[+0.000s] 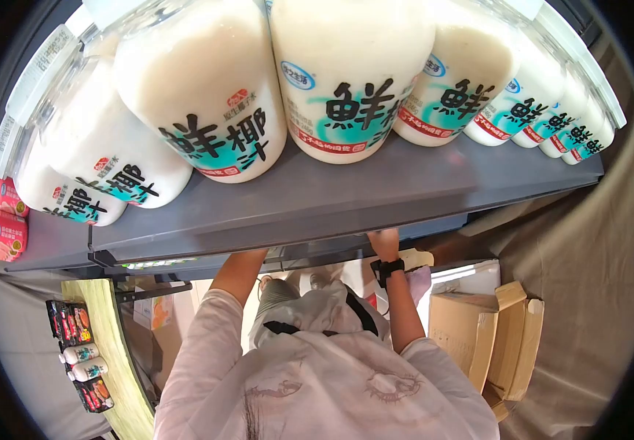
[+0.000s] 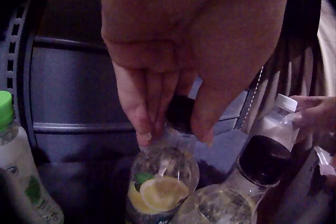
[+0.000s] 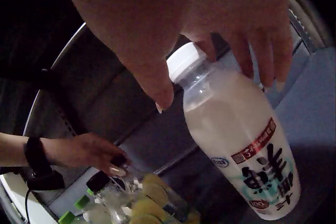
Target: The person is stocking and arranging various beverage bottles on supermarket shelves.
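Note:
Under the grey shelf, my left hand [image 2: 173,50] reaches down and grips a clear bottle [image 2: 163,182] with lemon slices on it by its black cap, thumb on one side and fingers on the other. A second black-capped bottle [image 2: 220,203] stands right beside it. My right hand [image 3: 199,19] is around the white-capped neck of a coconut juice bottle [image 3: 236,134], thumb and fingers on opposite sides. In the head view the shelf edge hides most of both hands.
Large coconut juice bottles [image 1: 353,95] line the upper shelf [image 1: 317,194], close to the head camera. Pink cans [image 1: 7,235] stand at its left end. A green-capped bottle [image 2: 23,171] is on the lower level. Below are an open cardboard box [image 1: 471,337] and a side table [image 1: 115,337].

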`<state>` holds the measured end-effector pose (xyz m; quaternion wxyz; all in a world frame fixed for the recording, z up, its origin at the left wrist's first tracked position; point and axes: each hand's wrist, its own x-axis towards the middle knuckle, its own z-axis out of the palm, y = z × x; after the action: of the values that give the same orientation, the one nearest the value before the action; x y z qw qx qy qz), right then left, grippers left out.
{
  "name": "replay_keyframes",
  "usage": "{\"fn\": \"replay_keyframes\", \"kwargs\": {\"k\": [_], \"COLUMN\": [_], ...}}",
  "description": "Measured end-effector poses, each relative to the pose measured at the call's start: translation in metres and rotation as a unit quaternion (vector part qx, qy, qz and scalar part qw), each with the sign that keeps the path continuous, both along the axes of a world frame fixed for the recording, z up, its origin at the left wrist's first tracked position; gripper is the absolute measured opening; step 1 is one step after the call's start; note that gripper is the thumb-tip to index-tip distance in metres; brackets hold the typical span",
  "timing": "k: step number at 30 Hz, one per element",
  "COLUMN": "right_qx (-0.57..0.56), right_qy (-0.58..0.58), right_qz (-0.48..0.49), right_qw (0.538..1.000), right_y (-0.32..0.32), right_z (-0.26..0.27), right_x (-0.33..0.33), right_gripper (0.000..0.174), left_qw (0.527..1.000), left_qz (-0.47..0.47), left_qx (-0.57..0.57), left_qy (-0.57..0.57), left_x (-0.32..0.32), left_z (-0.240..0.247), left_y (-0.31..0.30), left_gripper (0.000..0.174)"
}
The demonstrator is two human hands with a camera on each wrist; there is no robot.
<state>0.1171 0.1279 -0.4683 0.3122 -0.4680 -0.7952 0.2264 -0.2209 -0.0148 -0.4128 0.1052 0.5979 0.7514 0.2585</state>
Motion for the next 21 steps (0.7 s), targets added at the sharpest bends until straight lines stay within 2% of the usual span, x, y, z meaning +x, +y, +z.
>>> {"fn": "replay_keyframes", "kwargs": {"k": [2, 4, 8, 11, 14, 17, 21], "right_qx": [-0.014, -0.078, -0.079, -0.139, -0.164, -0.19, -0.177], "right_qy": [-0.017, -0.014, 0.004, 0.022, -0.004, -0.109, -0.08], "right_qz": [0.017, -0.011, -0.002, -0.008, 0.041, 0.021, 0.033], "right_qw": [1.0, 0.997, 0.997, 0.99, 0.986, 0.976, 0.98], "right_y": [0.009, 0.01, 0.02, 0.025, 0.038, 0.047, 0.039], "right_z": [-0.025, -0.012, -0.004, 0.009, 0.02, 0.018, 0.038], "right_x": [0.004, 0.001, -0.001, -0.002, -0.001, 0.0, -0.001], "right_gripper": [0.054, 0.053, 0.053, 0.056, 0.061, 0.067, 0.072], "left_qw": [1.0, 1.0, 1.0, 1.0, 0.999, 0.999, 0.999], "left_qz": [-0.001, -0.004, -0.013, -0.021, -0.03, -0.037, -0.042], "left_qx": [0.001, 0.0, 0.001, 0.001, 0.002, 0.003, 0.004], "left_qy": [0.0, -0.001, 0.009, 0.015, 0.022, 0.026, 0.027], "left_x": [0.0, 0.001, 0.001, 0.002, 0.005, 0.008, 0.015], "left_z": [0.0, -0.001, 0.0, -0.001, -0.003, -0.004, -0.006], "left_y": [0.0, 0.003, 0.01, 0.019, 0.026, 0.034, 0.038], "left_gripper": [0.027, 0.028, 0.028, 0.028, 0.028, 0.028, 0.028]}}
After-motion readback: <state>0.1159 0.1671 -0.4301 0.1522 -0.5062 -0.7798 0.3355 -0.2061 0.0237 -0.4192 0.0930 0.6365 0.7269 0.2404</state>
